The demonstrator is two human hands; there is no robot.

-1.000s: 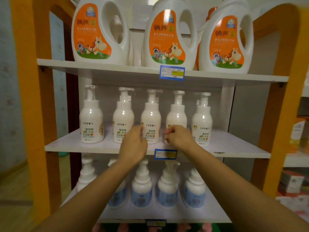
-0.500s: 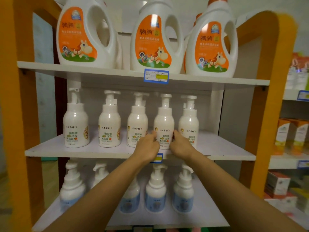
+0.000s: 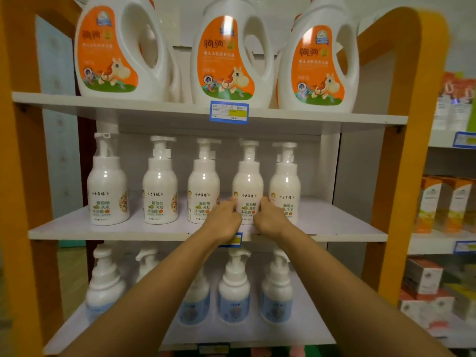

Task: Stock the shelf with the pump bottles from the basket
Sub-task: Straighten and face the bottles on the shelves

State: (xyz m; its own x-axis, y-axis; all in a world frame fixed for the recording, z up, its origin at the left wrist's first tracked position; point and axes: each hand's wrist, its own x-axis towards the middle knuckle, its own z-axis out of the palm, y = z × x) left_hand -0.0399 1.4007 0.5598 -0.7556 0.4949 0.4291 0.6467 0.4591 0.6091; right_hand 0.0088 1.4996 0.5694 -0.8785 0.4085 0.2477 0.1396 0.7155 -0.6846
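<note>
Several white pump bottles with green and orange labels stand in a row on the middle shelf (image 3: pixel 77 229). Both hands are on the fourth pump bottle (image 3: pixel 247 180) from the left: my left hand (image 3: pixel 224 219) grips its lower left side and my right hand (image 3: pixel 268 218) its lower right side. The bottle stands upright between the third pump bottle (image 3: pixel 203 181) and the rightmost pump bottle (image 3: pixel 285 181). No basket is in view.
Large white detergent jugs (image 3: pixel 229 55) with orange labels fill the top shelf. Blue-labelled pump bottles (image 3: pixel 234 289) stand on the lower shelf. Orange uprights (image 3: pixel 401 150) frame the unit. Boxed goods (image 3: pixel 438 204) sit on shelves to the right.
Both hands shifted right from the third bottle to the fourth and closed on its sides. The view also swung to the right.
</note>
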